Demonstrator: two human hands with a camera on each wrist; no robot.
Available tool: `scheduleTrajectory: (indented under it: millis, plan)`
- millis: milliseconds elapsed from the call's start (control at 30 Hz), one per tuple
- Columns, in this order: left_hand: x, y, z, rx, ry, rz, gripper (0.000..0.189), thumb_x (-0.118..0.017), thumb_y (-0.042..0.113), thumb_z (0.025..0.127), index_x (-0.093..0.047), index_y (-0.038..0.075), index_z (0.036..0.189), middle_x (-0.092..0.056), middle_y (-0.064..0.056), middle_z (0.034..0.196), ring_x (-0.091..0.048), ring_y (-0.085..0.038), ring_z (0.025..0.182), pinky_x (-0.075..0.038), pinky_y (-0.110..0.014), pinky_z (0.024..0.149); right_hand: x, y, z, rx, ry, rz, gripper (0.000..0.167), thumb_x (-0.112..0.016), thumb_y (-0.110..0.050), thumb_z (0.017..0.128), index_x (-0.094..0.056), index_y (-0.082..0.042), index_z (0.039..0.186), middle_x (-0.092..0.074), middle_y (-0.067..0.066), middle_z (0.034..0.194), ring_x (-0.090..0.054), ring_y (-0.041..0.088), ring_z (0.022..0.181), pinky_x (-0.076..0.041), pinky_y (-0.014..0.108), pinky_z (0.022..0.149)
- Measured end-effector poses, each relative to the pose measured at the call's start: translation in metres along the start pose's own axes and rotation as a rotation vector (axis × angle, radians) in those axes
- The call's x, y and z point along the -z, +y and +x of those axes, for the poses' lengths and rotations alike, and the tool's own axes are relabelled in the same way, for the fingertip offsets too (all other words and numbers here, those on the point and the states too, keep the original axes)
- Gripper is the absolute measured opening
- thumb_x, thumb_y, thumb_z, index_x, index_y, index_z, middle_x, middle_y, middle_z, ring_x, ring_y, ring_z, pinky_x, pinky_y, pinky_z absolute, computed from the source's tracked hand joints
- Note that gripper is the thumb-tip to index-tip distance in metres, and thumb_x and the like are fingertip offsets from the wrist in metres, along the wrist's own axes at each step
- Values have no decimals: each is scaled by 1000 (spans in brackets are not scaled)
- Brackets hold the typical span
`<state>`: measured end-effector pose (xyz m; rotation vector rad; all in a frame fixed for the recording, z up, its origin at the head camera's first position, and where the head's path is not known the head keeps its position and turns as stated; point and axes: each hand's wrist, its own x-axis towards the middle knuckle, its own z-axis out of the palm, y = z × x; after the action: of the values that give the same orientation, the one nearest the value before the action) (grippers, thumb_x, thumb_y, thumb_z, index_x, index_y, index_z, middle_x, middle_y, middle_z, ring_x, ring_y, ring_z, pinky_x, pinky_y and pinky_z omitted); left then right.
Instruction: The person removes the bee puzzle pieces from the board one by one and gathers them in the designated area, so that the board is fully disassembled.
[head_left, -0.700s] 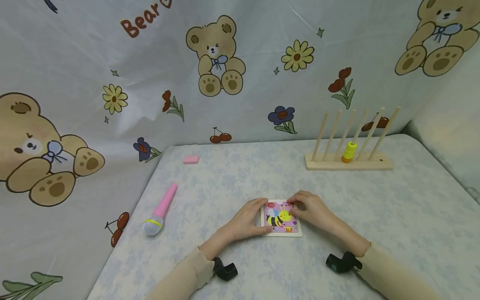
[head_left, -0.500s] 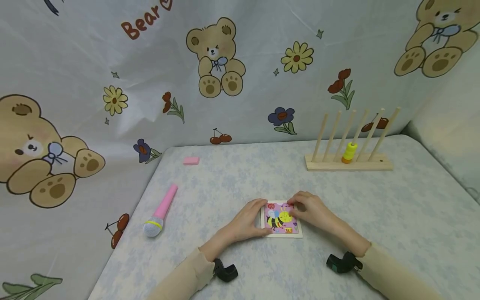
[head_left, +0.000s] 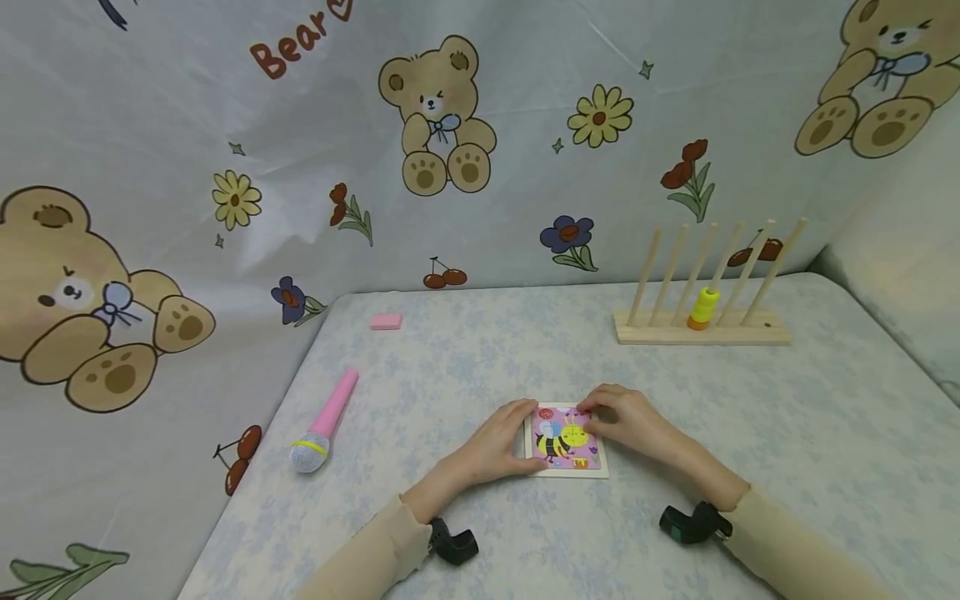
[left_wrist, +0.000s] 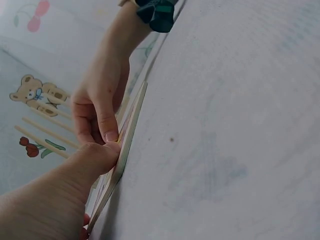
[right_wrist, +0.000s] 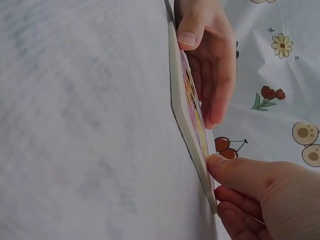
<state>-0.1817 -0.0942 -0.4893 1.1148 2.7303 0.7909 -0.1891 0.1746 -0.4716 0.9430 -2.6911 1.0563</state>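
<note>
A small square bee puzzle [head_left: 556, 438] in a pale wooden frame lies on the table, its pink face up. My left hand [head_left: 495, 443] holds it from the left, the thumb over the lower edge and the fingers at the upper left corner. From the other side, my right hand [head_left: 628, 422] pinches the upper right part with curled fingers. In the right wrist view, the right thumb [right_wrist: 240, 172] rests on the puzzle's face near the edge, and the fingers bend beside the corner. The left wrist view shows the left thumb [left_wrist: 102, 156] on the frame.
A pink toy microphone [head_left: 325, 422] lies to the left, and a pink block [head_left: 386, 322] sits near the back edge. At the back right stands a wooden peg rack [head_left: 703, 335] with yellow and orange beads [head_left: 703, 308] on one peg. A bear-print cloth [head_left: 480, 242] hangs behind.
The head view has shifted slightly, so everything appears a little further right. Both hands keep their places on the bee puzzle.
</note>
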Motion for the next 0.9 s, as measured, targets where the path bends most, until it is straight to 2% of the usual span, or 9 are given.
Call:
scheduleTrajectory:
  millis: [400,733,900]
  plan:
    - [3,2,1,20,-9,0,88,-67,49,83,-28,4,147,-30,-9,149,-26,-21,137,-26,-36,108,1,5,-2,12,30,9,26,-76,-12,80,-70,-7,105,-64,1,104,-57,18,99,-47,43,85]
    - [2,2,0,3,-9,0,88,-68,49,83,-28,3,147,-30,-10,149,-26,-21,137,-27,-35,108,2,3,-3,56,34,-44,24,-77,-11,79,-71,-7,102,-65,1,99,-57,18,95,-49,41,80]
    - [0,1,0,4,-14,1,88,-67,50,83,-28,3,147,-30,-10,149,-26,-21,137,-27,-35,108,2,0,-4,48,28,-71,26,-78,-13,77,-71,-6,101,-64,1,98,-57,18,94,-49,41,80]
